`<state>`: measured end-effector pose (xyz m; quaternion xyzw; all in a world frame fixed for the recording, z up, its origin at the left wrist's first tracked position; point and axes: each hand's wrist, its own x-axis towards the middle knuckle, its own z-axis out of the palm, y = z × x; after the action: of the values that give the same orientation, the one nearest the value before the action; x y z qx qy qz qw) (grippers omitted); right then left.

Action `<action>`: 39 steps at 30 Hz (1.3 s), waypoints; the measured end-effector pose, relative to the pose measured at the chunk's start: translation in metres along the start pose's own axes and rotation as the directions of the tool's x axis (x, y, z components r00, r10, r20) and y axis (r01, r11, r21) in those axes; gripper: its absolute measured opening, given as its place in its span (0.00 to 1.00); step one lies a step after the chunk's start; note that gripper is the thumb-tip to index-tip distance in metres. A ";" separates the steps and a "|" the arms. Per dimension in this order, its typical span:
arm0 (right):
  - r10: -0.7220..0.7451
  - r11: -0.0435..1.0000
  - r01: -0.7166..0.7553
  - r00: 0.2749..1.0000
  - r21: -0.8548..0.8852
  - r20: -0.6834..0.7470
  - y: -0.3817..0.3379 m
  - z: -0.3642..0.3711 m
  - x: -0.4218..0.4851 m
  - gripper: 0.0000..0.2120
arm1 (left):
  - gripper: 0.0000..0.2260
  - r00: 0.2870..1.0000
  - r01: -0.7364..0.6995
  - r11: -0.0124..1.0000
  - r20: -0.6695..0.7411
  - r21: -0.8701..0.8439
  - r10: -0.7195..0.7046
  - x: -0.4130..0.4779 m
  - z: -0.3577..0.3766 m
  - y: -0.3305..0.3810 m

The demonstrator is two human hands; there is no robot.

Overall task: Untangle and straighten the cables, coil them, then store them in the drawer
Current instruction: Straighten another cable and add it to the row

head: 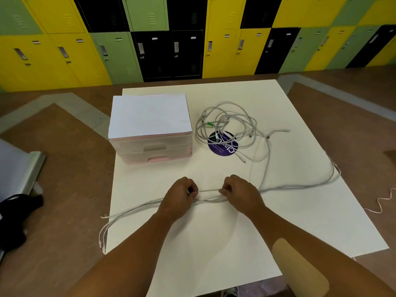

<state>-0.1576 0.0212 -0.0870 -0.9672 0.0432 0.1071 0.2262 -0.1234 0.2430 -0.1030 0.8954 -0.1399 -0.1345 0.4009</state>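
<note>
Evidently early: pinches one cable (pixel 209 190) taut between left hand (pixel 180 194) and right hand (pixel 240 192) at the near side of the board (pixel 214 243), with the tangle (pixel 227 125) lying unsorted further back beside the closed drawers (pixel 154 147), nothing coiled, nothing stored.

We see two bare forearms. On the right forearm (pixel 276 226) lies a wide tan patch (pixel 300 269), stuck flat, with a rounded far end. Beyond the patch, the right hand (pixel 240 194) is bare. Left of the patch, the left forearm (pixel 137 243) and left hand (pixel 180 196) are bare too. Below-left of the patch, we glimpse a light shoe (pixel 231 293) with dark trim.
</note>
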 end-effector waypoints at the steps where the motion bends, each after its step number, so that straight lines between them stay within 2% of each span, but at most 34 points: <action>1: 0.035 0.999 -0.035 0.999 -0.022 -0.004 0.003 -0.003 -0.001 0.13 | 0.07 1.000 -0.003 1.000 0.001 0.006 0.003 0.000 0.000 0.000; 3: 0.100 0.993 -0.100 0.995 -0.055 0.001 0.008 -0.010 -0.003 0.19 | 0.07 1.000 -0.008 1.000 0.007 0.022 0.008 0.000 0.001 0.000; 5: 0.123 0.988 -0.121 0.992 -0.096 0.011 0.011 -0.015 -0.005 0.21 | 0.07 1.000 -0.013 0.999 0.017 0.037 0.012 -0.001 0.003 0.000; 12: 0.003 0.993 -0.008 0.999 -0.114 -0.046 0.024 -0.008 -0.013 0.05 | 0.06 1.000 0.016 0.999 0.013 0.048 -0.017 -0.002 0.004 -0.003; 20: 0.036 0.970 -0.063 0.993 -0.233 -0.115 0.042 -0.013 -0.016 0.10 | 0.05 0.999 0.009 0.987 0.051 0.162 -0.017 0.000 0.005 -0.013; 23: 0.038 0.976 -0.055 0.996 -0.211 -0.085 0.042 -0.011 -0.014 0.09 | 0.04 0.999 -0.021 0.982 0.052 0.185 0.011 0.005 0.008 -0.007; 26: 0.021 0.986 -0.032 0.998 -0.166 -0.064 0.042 -0.011 -0.013 0.09 | 0.11 0.995 -0.066 0.981 0.081 0.180 0.052 0.014 0.016 0.010; 31: 0.011 0.993 -0.017 0.999 -0.113 -0.050 0.043 -0.015 -0.013 0.09 | 0.13 0.982 -0.151 0.966 0.146 0.212 0.121 0.036 0.045 0.053; 35: 0.006 1.000 -0.007 1.000 -0.030 -0.026 0.047 -0.020 -0.014 0.07 | 0.11 0.979 -0.106 0.979 0.192 0.175 0.072 0.046 0.068 0.074; 39: -0.021 1.000 0.021 1.000 -0.004 0.007 0.052 -0.025 -0.013 0.10 | 0.05 0.991 -0.013 0.998 0.134 0.060 0.005 0.047 0.080 0.073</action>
<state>-0.1728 -0.0360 -0.0844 -0.9677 0.0320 0.1079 0.2257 -0.1191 0.1249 -0.1055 0.8955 -0.1745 -0.1879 0.3638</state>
